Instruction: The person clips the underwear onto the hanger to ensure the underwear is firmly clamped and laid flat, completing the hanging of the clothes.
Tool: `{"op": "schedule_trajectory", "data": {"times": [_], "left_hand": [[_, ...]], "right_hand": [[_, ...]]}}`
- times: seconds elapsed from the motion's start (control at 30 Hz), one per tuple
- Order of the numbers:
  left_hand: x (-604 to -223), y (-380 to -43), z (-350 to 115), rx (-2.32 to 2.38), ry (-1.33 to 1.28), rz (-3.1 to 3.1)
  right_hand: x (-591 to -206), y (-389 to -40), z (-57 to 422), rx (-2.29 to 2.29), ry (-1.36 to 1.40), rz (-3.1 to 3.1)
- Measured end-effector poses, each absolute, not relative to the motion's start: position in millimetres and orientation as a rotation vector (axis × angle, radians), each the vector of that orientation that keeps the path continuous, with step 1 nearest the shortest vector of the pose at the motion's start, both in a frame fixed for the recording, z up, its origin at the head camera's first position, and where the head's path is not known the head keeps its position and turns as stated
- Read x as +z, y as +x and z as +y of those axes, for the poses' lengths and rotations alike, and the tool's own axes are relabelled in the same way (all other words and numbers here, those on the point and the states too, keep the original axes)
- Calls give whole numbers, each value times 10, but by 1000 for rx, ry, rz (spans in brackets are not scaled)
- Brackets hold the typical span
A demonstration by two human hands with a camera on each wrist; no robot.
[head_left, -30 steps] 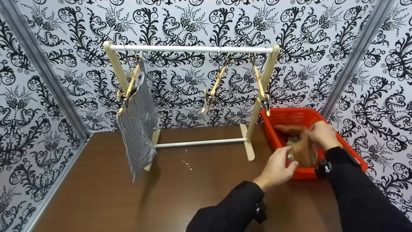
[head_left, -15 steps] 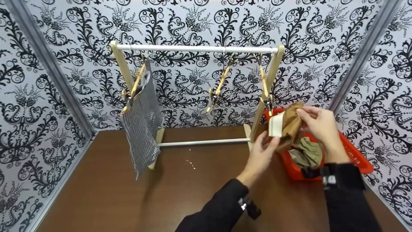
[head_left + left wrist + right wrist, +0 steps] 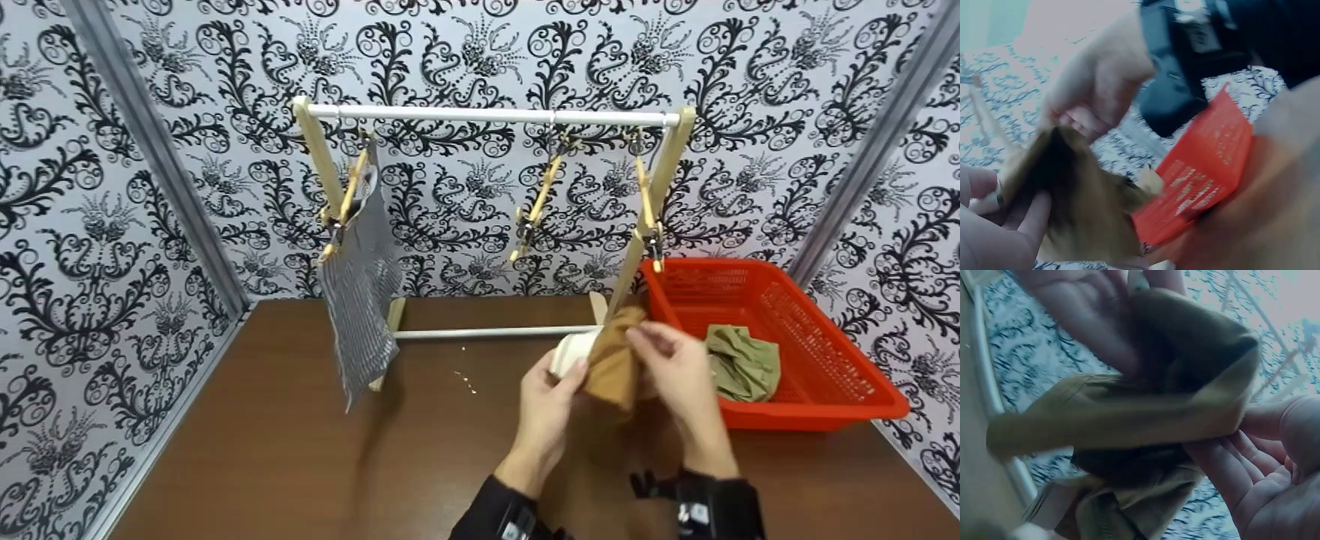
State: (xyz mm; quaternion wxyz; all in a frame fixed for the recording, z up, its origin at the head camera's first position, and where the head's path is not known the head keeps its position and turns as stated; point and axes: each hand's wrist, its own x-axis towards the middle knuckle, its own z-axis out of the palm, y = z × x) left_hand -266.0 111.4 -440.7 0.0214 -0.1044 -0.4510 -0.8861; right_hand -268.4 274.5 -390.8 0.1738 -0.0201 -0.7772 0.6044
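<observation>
Between the two hands is a small brown garment (image 3: 613,367) with a white band at one end, raised over the table in front of the rack. My left hand (image 3: 544,409) pinches the white-band end, thumb on top. My right hand (image 3: 679,375) pinches the brown edge on the other side. In the right wrist view the garment (image 3: 1123,422) gapes at a looped edge, held by the right hand (image 3: 1280,478), while fingers of the left hand (image 3: 1089,320) reach into the opening. The left wrist view is blurred.
A wooden rack with a white rail (image 3: 480,114) carries clip hangers; one holds a striped garment (image 3: 360,300). Two bare hangers (image 3: 540,199) hang farther right. An orange-red basket (image 3: 840,352) with an olive-green cloth (image 3: 742,364) stands at the right. Patterned walls enclose the table (image 3: 285,450).
Both hands lifted the brown garment out of the basket and moved it left, to before the rack's right leg. The olive-green cloth in the basket is now uncovered. The head view shifted right.
</observation>
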Motion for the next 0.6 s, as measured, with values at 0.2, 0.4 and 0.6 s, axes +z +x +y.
{"op": "schedule_trajectory", "data": {"times": [0.2, 0.4, 0.6], "left_hand": [[-4390, -2560, 795, -2638, -274, -1398], [-4180, -2503, 432, -2543, -362, -1475], [-4000, -2439, 156, -2497, -541, -1618]], "right_hand": [[-4042, -2650, 2560, 1657, 215, -2460], [-3978, -2531, 2554, 1733, 563, -2669], [-3946, -2560, 2577, 1578, 585, -2561]]}}
